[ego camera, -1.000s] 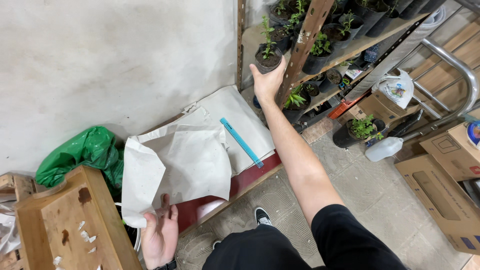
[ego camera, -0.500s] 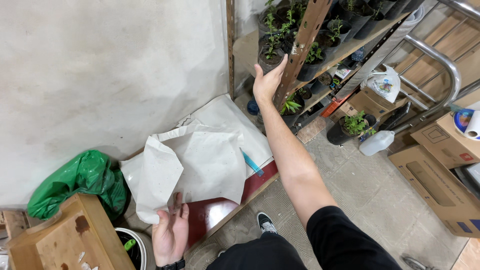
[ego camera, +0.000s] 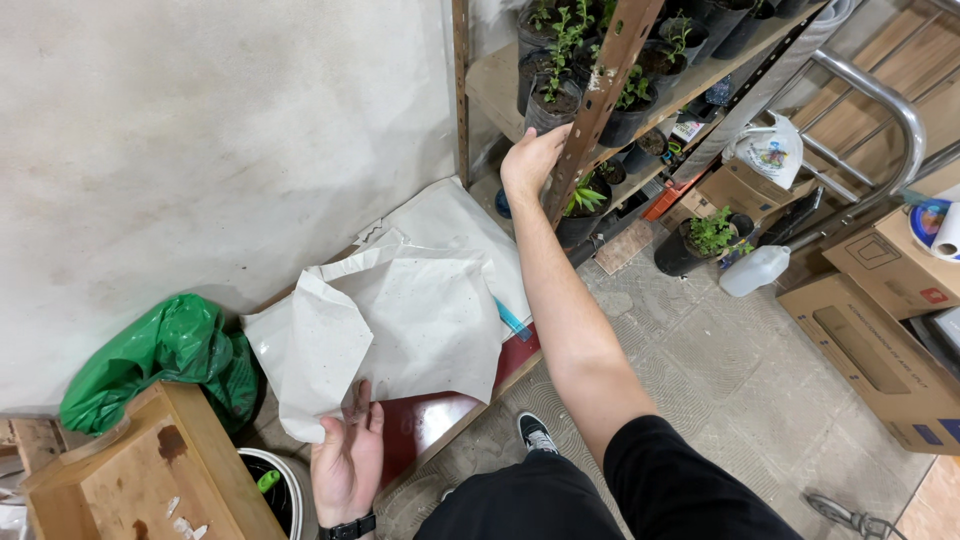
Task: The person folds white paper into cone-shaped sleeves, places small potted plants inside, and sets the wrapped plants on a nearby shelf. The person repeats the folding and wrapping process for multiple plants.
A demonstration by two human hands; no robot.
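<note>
Person bent low beside a metal shelf rack. Right hand (ego camera: 530, 160) reaches up to the slotted upright (ego camera: 598, 100), fingers curled against its edge just below a black seedling pot (ego camera: 552, 105); it reads as a brace for balance, though I cannot tell whether the grip closes fully round the post. Left hand (ego camera: 347, 460) hangs low, palm up, fingers loosely spread, fingertips under the lower edge of a crumpled white paper sheet (ego camera: 400, 320), holding nothing firmly. The sheet drapes over a dark red board (ego camera: 440, 412) on the floor, likely as cover. Green plastic bag (ego camera: 160, 350) and wooden box (ego camera: 140, 470) sit near the left hand.
</note>
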